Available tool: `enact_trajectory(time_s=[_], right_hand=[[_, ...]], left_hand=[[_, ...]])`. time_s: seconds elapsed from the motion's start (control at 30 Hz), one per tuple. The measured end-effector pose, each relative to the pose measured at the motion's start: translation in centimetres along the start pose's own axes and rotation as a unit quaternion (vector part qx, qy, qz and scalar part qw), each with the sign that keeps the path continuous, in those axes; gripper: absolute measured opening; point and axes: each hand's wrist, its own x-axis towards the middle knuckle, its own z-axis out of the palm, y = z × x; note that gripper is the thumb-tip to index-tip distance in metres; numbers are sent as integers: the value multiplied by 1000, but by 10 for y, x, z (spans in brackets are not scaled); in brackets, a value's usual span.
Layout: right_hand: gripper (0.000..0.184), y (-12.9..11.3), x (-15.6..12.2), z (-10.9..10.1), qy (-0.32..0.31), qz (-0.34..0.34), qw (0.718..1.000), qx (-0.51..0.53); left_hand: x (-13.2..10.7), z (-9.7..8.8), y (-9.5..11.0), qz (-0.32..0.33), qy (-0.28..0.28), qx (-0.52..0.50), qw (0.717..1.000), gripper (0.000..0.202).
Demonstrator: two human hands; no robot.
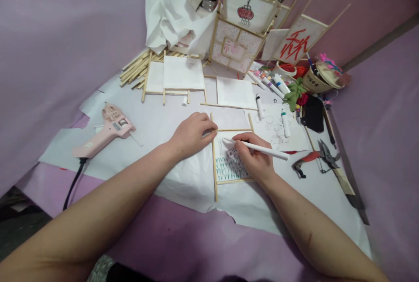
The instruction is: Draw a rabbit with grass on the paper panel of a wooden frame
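A small paper panel in a wooden stick frame [229,166] lies in front of me, with green marks and a small drawing on it. My right hand [253,155] grips a white marker pen [262,149], its tip touching the panel's upper part. My left hand [193,132] rests with fingers curled on the frame's upper left corner, pressing it onto the white paper sheet [183,177].
A pink glue gun [106,131] lies at the left with its black cord. Framed paper panels [178,74], loose sticks and a standing lantern [248,24] fill the back. Markers [285,122], red-handled pliers [316,157], a black object and a cup of supplies sit at the right.
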Motion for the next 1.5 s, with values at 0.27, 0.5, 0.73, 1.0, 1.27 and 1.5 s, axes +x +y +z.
enact_trajectory(time_s=[0.27, 0.5, 0.73, 1.0, 1.27, 1.5], right_hand=[[16, -4, -1, 1, -59, -17, 998, 5], [16, -2, 0, 3, -66, 2, 998, 16], [13, -8, 2, -6, -1, 98, 992, 83], [7, -23, 17, -7, -71, 128, 988, 48], [9, -10, 8, 18, -54, 39, 997, 39], [9, -41, 20, -30, -156, 75, 985, 9]], left_hand=[[0, 1, 0, -5, 2, -5, 1000, 19], [1, 0, -1, 7, -3, -8, 1000, 22], [1, 0, -1, 12, -4, 4, 1000, 20], [1, 0, -2, 8, -5, -4, 1000, 19], [-1, 1, -2, 14, 1, 0, 1000, 18], [0, 0, -2, 14, -6, -2, 1000, 18]])
